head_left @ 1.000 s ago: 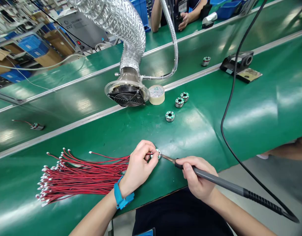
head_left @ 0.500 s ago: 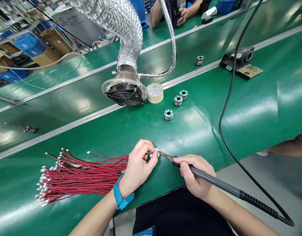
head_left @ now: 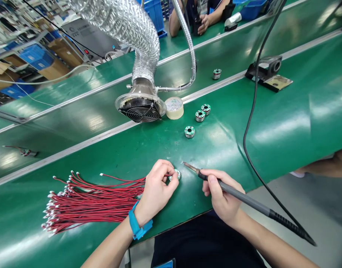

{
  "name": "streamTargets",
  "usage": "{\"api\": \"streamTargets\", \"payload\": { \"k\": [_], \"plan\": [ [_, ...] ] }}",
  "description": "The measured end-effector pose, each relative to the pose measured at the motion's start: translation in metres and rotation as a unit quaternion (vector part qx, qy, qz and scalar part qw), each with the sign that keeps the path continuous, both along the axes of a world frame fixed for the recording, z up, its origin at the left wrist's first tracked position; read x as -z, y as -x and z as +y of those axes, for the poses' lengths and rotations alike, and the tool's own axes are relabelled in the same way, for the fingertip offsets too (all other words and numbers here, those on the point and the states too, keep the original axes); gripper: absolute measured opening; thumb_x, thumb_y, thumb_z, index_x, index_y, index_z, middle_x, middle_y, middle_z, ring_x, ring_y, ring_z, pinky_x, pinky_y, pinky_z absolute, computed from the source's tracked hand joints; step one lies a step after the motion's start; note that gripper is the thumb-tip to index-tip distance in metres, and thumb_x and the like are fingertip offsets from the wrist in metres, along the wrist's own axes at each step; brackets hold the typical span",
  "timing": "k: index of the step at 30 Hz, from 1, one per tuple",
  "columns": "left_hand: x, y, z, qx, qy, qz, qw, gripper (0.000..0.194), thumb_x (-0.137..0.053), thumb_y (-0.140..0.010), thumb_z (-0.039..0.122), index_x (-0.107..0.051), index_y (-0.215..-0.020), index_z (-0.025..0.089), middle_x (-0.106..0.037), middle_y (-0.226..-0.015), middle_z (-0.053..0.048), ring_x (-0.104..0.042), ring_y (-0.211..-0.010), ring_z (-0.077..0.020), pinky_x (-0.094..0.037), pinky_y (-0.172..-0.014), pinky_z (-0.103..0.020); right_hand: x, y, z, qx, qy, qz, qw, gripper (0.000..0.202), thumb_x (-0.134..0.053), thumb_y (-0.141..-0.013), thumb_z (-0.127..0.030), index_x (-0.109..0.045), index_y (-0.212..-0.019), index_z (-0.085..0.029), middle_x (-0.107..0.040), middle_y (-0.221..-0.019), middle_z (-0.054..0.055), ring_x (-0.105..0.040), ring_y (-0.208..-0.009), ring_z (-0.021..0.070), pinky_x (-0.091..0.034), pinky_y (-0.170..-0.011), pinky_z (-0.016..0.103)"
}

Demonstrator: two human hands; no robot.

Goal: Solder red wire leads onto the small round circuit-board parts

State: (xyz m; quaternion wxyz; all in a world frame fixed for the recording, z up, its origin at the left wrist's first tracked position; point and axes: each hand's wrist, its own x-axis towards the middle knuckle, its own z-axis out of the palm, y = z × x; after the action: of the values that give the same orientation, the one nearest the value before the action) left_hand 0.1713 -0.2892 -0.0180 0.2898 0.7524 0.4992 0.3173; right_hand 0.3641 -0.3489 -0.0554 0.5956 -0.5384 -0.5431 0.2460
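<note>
The grip of the left hand point(head_left: 161, 184) is pinched on a red lead point(head_left: 168, 175) at a small round part point(head_left: 178, 173) on the table point(head_left: 229, 149); whether that joint is complete cannot be determined. The grip of the right hand point(head_left: 223, 190) is closed around the soldering iron point(head_left: 247, 201), its tip near the part but apart from it. One wired part point(head_left: 28, 153) lies far left (lead attached). Three ring parts point(head_left: 189, 132) show no leads; a wire bundle point(head_left: 98, 204) lies beside the left hand.
</note>
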Motion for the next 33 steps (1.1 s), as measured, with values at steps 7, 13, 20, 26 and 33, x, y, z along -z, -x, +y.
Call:
{"api": "streamTargets", "payload": {
  "k": [7, 13, 20, 26, 33],
  "plan": [
    [0.0, 0.001, 0.001, 0.005, 0.012, 0.013, 1.0, 0.017, -0.062, -0.095, 0.017, -0.058, -0.078, 0.02, -0.062, -0.093, -0.004, -0.058, -0.077, -0.0137, -0.043, -0.064, -0.026, -0.015, -0.005, 0.055, 0.01, -0.055, -0.193, 0.98, 0.035, -0.056, -0.104, -0.017, -0.064, -0.137, -0.024, -0.071, -0.109, 0.008, -0.072, -0.091, 0.018, -0.061, -0.085, 0.034],
    [0.002, 0.004, 0.004, 0.014, -0.016, 0.032, 0.999, 0.02, -0.06, -0.096, 0.02, -0.055, -0.077, 0.021, -0.063, -0.09, -0.003, -0.062, -0.078, -0.0159, -0.046, -0.065, -0.026, -0.02, -0.006, 0.113, -0.014, -0.054, -0.351, 0.935, 0.047, -0.056, -0.1, -0.014, -0.057, -0.146, -0.016, -0.066, -0.122, 0.015, -0.07, -0.103, 0.0271, -0.062, -0.089, 0.042],
    [0.015, 0.014, 0.012, 0.048, -0.08, 0.055, 0.994, 0.024, -0.057, -0.1, 0.032, -0.056, -0.078, 0.023, -0.066, -0.089, -0.003, -0.062, -0.067, -0.0154, -0.049, -0.058, -0.025, -0.025, -0.003, 0.126, 0.001, -0.063, -0.429, 0.901, 0.039, -0.054, -0.1, -0.012, -0.064, -0.136, -0.022, -0.07, -0.106, 0.005, -0.07, -0.093, 0.0192, -0.061, -0.085, 0.03],
    [0.024, 0.024, 0.014, 0.064, -0.103, 0.158, 0.98, 0.027, -0.07, -0.094, 0.047, -0.063, -0.113, 0.029, -0.073, -0.106, -0.003, -0.073, -0.075, -0.0208, -0.056, -0.062, -0.03, -0.03, -0.005, 0.116, -0.009, -0.082, -0.406, 0.91, 0.04, -0.059, -0.097, -0.012, -0.064, -0.135, -0.027, -0.071, -0.107, 0.002, -0.072, -0.087, 0.0163, -0.064, -0.081, 0.025],
    [-0.052, 0.063, 0.061, 0.091, -0.052, 0.429, 0.897, 0.016, -0.077, -0.089, 0.03, -0.068, -0.099, 0.022, -0.072, -0.096, -0.006, -0.073, -0.082, -0.0257, -0.052, -0.068, -0.033, 0.002, -0.001, 0.118, -0.042, -0.117, -0.313, 0.942, 0.048, -0.053, -0.099, -0.015, -0.057, -0.146, -0.023, -0.066, -0.117, 0.015, -0.072, -0.102, 0.0285, -0.065, -0.084, 0.043]
  ]
}}
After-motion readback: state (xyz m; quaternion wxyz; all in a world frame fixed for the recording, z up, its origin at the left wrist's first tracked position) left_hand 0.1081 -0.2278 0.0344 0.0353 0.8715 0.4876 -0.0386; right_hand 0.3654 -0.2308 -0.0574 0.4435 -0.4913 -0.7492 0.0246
